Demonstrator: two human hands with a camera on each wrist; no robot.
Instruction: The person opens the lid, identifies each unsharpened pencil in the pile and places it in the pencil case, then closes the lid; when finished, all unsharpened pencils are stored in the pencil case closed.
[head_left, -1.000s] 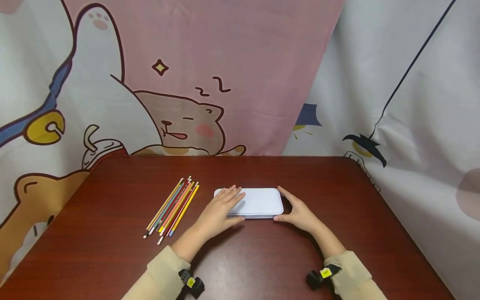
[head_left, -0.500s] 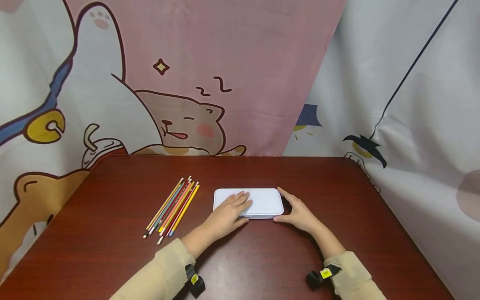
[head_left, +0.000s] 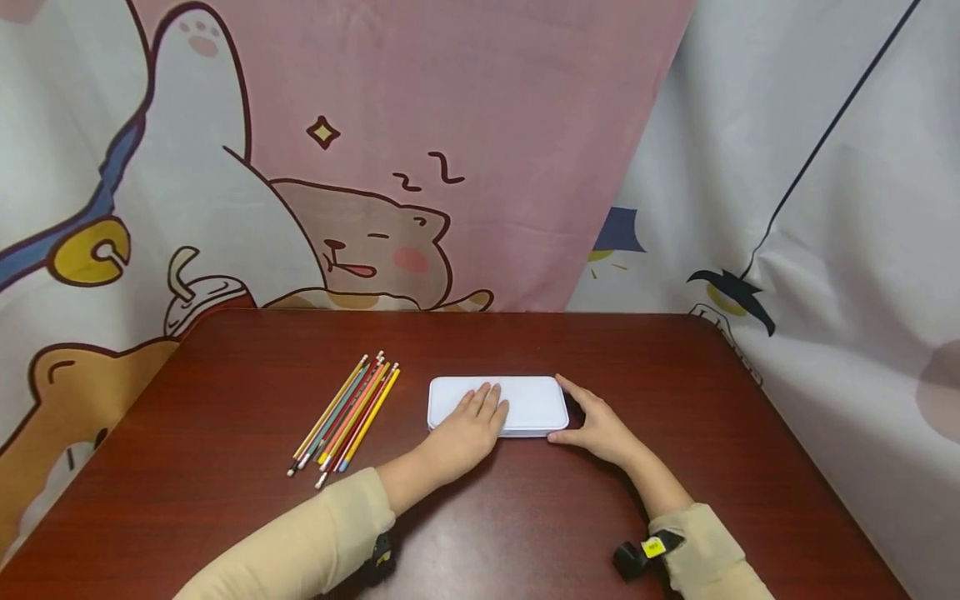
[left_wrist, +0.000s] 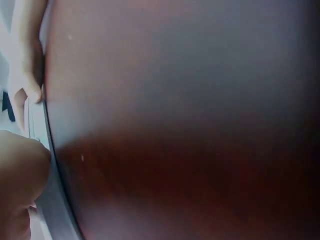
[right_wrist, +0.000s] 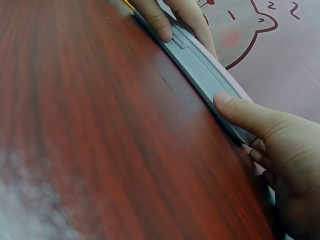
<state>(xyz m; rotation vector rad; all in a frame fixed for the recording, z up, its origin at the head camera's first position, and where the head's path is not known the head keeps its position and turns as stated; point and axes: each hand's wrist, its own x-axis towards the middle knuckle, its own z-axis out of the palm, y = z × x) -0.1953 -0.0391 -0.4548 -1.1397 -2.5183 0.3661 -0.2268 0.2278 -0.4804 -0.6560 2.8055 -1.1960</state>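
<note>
A flat white case (head_left: 536, 400) with rounded corners lies closed on the table. Its front side carries a small latch-like raised piece (right_wrist: 178, 41), seen in the right wrist view. My left hand (head_left: 461, 437) rests across the lid with its fingers fairly straight. In the right wrist view, the tip of one left digit (right_wrist: 164, 33) touches the front side beside the latch-like piece. At the case's right end, my right hand (head_left: 596, 429) holds it, thumb at the front and a finger at the back corner. The left wrist view shows the case's edge (left_wrist: 55, 200) only partly.
Several coloured pencils (head_left: 348, 417) with eraser ends lie in a loose bundle on the table, left of the case. The brown wooden table (head_left: 540, 525) has its far edge against a printed curtain (head_left: 525, 167).
My left hand has slid rightward along the lid toward the case's middle, and its thumb has gone out of sight in the head view. The right hand and case stay nearly still.
</note>
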